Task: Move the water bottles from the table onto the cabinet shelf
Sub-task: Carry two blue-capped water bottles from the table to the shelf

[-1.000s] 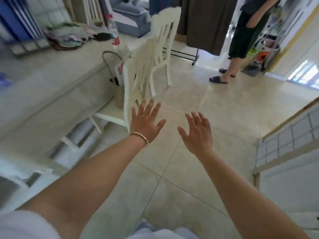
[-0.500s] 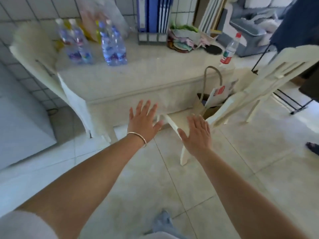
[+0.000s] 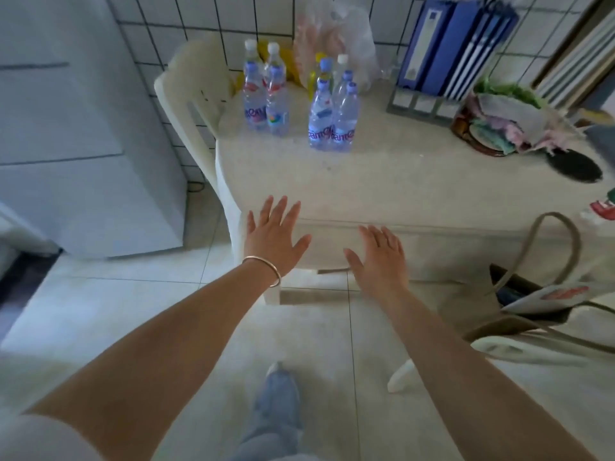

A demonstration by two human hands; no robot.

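Observation:
Several clear water bottles with blue labels stand upright on the white table (image 3: 399, 181) near the tiled wall, in a left cluster (image 3: 264, 98) and a right cluster (image 3: 332, 118). My left hand (image 3: 274, 239), with a bangle at the wrist, is stretched out with spread fingers in front of the table's near edge. My right hand (image 3: 381, 257) is also out flat with straight fingers, a little lower, in front of the table's side. Both hands are empty and well short of the bottles. No cabinet shelf is identifiable.
A white appliance (image 3: 86, 134) stands at the left. A white chair (image 3: 196, 94) sits at the table's left end. Blue folders (image 3: 456, 44), a plastic bag (image 3: 336, 34), a basket of cloths (image 3: 509, 124) and a black disc (image 3: 574, 166) share the tabletop. A tote bag (image 3: 545, 294) rests on a chair at right.
The view swung left from the open floor and chairs to the table, which is now close and centred. Both hands stayed outstretched and empty.

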